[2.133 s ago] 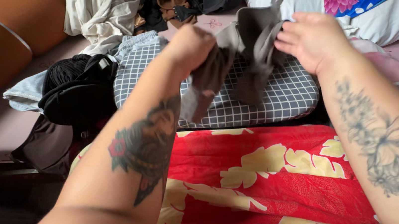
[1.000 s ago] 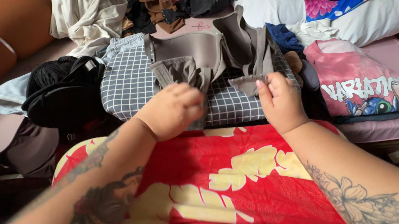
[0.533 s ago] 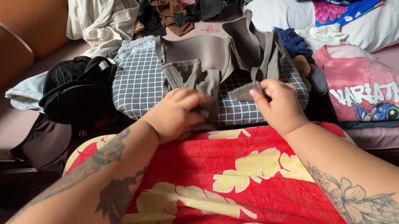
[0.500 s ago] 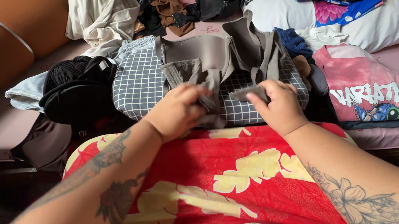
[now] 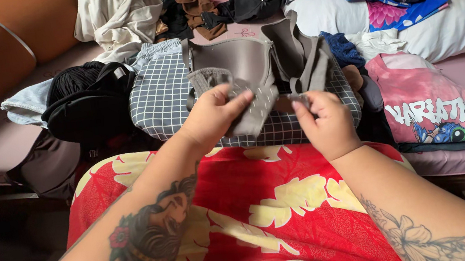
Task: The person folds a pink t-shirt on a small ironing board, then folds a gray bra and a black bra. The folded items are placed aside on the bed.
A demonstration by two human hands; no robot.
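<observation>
One grey bra (image 5: 248, 64) on one checked cushion (image 5: 161, 98); left hand (image 5: 213, 115) and right hand (image 5: 325, 123) each pinching a band end.

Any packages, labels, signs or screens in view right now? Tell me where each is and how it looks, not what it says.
No packages, signs or screens.
Pink printed T-shirt: lying at the right, beside the grey checked cushion; white block lettering above a blue cartoon creature.
Small white tag: on the black garment pile at the left, too small to tell more.
</observation>
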